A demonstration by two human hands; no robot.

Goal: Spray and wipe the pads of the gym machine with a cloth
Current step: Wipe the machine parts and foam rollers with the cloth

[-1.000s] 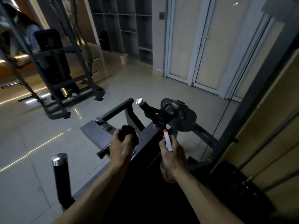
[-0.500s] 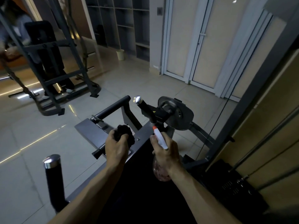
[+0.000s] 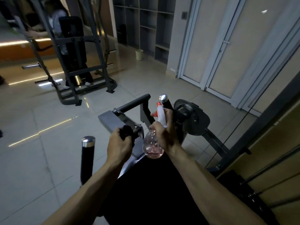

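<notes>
While a person is bending over a gym machine (image 3: pixel 192 118) in a dim tiled room, the right hand (image 3: pixel 166 135) is gripping a spray bottle (image 3: pixel 160 118) around its neck, one finger curled at the orange trigger. The left hand (image 3: pixel 119 146) is clenching a bunched black cloth (image 3: pixel 126 129) just beside it. Both hands are hovering over the far end of the black pad (image 3: pixel 146 192), which is running back toward the camera between the forearms, with the grey frame plate (image 3: pixel 110 120) just beyond the cloth. The bottle's clear body, holding pinkish liquid, is hanging close above the pad's far edge, while its nozzle is pointing up and away. The spraying appears to be getting under way. For a clean result, the bottle is probably best tipped so the nozzle is facing down onto the vinyl, with a light mist rather than a soak. The cloth should be staying clear of the spray, then following in overlapping strokes from far to near.
</notes>
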